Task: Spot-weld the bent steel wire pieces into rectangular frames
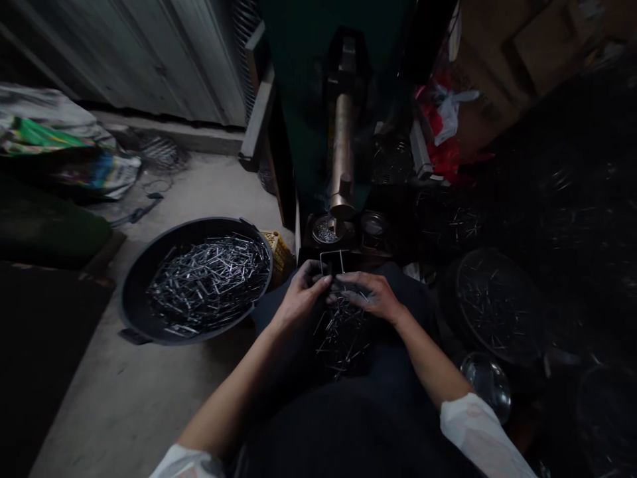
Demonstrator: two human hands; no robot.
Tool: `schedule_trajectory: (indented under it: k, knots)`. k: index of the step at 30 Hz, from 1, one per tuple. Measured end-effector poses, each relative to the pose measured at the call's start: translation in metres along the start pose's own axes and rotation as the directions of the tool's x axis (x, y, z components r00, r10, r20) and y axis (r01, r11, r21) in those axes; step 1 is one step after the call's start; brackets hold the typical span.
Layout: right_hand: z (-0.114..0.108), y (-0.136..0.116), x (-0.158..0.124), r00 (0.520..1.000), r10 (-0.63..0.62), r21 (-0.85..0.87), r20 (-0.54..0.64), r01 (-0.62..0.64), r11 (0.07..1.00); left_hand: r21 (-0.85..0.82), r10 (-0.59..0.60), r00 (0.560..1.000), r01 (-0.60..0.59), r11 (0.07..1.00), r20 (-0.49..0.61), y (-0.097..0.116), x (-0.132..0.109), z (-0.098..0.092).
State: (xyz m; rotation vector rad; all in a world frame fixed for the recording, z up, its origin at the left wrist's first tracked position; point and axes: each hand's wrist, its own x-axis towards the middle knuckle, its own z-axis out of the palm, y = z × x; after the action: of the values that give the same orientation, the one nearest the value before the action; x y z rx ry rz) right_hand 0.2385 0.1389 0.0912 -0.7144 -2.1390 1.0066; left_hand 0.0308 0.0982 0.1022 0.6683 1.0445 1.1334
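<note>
While the forearms (428, 352) angle inward, the left hand (301, 297) and right hand (371, 297) meet over the lap (343, 372).
Left grips a bent wire (332, 255); right curls narrowly beside it.

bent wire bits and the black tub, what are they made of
The bent pieces look like bare steel wire: thin, stiff-looking, with a grey metallic shine, though the exact metal is unclear. The black tub looks like moulded plastic or rubber, with a dull surface and thick rounded rim.

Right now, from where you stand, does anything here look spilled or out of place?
Yes: a loose heap of thin metal wire pieces lies on the person's dark-clothed lap, just below the left hand and right hand. It looks odd because similar metal pieces beside them sit contained in a black round tub.
</note>
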Motion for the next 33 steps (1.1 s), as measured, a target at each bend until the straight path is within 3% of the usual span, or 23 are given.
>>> schedule_trajectory:
  k: [21,33]
  knots:
    - [-0.004,0.001,0.005,0.999,0.02,0.045,0.024,-0.021,0.999,0.04,0.004,1.0,-0.004,0.999,0.009,0.002,0.006,-0.004]
    - [-0.008,0.001,0.012,1.0,0.008,0.05,0.015,-0.009,0.999,-0.043,-0.017,1.0,0.017,0.999,0.016,0.009,0.006,-0.001]
